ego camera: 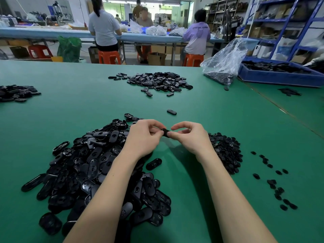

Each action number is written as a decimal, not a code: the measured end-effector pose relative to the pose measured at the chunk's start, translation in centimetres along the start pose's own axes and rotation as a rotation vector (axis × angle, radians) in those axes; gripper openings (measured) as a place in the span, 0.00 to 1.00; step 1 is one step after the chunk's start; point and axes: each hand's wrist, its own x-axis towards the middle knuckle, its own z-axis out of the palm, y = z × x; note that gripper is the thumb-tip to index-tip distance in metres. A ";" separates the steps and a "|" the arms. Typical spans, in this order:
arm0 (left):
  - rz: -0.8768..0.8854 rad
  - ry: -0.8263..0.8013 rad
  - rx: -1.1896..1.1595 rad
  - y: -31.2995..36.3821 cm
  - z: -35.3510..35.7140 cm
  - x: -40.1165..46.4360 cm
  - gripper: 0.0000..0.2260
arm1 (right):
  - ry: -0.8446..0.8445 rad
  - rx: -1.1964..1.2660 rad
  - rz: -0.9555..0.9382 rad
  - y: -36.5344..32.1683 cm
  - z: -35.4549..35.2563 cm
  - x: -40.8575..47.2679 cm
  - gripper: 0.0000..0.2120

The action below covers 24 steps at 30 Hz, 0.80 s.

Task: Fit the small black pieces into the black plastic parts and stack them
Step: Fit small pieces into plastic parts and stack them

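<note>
Nearest lies the heap of black plastic parts [98, 172] on the green worktop [192, 181], with the small black pieces [226, 151] piled to the right. Above them, the left hand [143, 137] and right hand [189, 135] each pinch one black part [165, 132] between curled fingertips. Seating likely needs square alignment and even thumb pressure. Farther off sits another pile [157, 81].
</note>
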 end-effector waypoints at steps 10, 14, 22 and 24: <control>-0.047 -0.021 -0.074 0.0 0.1 0.2 0.03 | -0.083 0.142 -0.022 -0.1 -0.5 -0.3 0.10; -0.039 -0.004 -0.027 -0.1 0.1 0.2 0.03 | -0.106 0.122 -0.038 -0.1 -0.5 -0.2 0.05; -0.032 -0.019 -0.028 -0.1 0.0 0.2 0.03 | -0.065 0.073 -0.061 0.2 0.1 0.1 0.06; -0.029 -0.029 -0.006 -0.2 0.0 0.2 0.03 | -0.066 0.052 -0.065 0.3 0.3 0.1 0.06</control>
